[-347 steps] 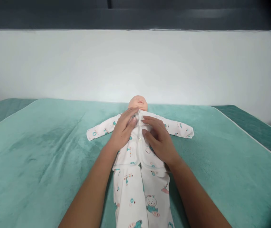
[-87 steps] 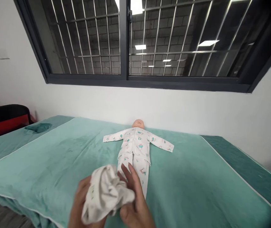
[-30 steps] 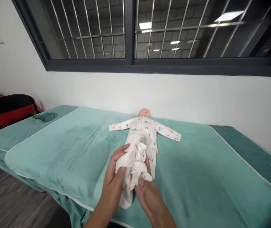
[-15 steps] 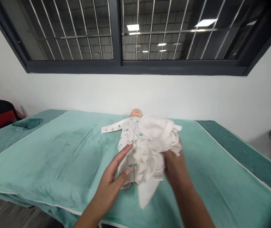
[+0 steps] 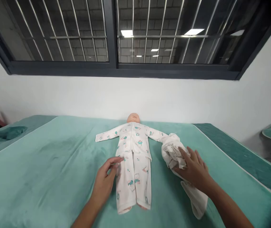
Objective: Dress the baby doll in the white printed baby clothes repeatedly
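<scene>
Doll (image 5: pixel 133 148) laid flat on back, clad in white printed suit (arms spread); touched by left hand (image 5: pixel 105 181), fingers loose; crumpled white cloth (image 5: pixel 173 150) pressed under spread right hand (image 5: pixel 193 170)

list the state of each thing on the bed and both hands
doll: on its back, dressed, arms spread
printed suit: on the doll, closed down the front
white cloth: crumpled beside the doll, over its sleeve end
right hand: pressing on the cloth
left hand: fingers curled, touching the suit leg
blanket: spread flat
</scene>
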Demonstrator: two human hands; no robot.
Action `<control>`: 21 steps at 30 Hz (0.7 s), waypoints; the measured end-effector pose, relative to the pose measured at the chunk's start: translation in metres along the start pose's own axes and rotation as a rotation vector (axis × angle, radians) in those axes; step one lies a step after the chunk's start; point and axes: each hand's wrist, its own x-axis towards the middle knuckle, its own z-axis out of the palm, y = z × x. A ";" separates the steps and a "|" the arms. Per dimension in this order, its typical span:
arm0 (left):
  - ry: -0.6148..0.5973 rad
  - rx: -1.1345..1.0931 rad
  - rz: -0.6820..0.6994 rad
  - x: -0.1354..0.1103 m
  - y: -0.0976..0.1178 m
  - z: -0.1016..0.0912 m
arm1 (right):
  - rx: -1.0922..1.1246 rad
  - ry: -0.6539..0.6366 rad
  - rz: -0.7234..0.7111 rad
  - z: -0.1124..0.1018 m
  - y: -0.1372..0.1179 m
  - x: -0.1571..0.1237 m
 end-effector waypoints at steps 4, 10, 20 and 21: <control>0.036 0.091 0.101 0.058 0.008 0.007 | 0.176 0.167 -0.083 -0.021 -0.059 0.015; 0.007 0.238 0.430 0.179 0.015 0.046 | 0.572 0.137 -0.045 0.019 -0.168 0.104; -0.106 0.304 0.383 0.234 -0.014 0.069 | 0.217 -0.145 -0.026 0.055 -0.207 0.193; -0.114 0.313 0.387 0.233 -0.015 0.068 | 0.222 -0.139 -0.034 0.056 -0.205 0.193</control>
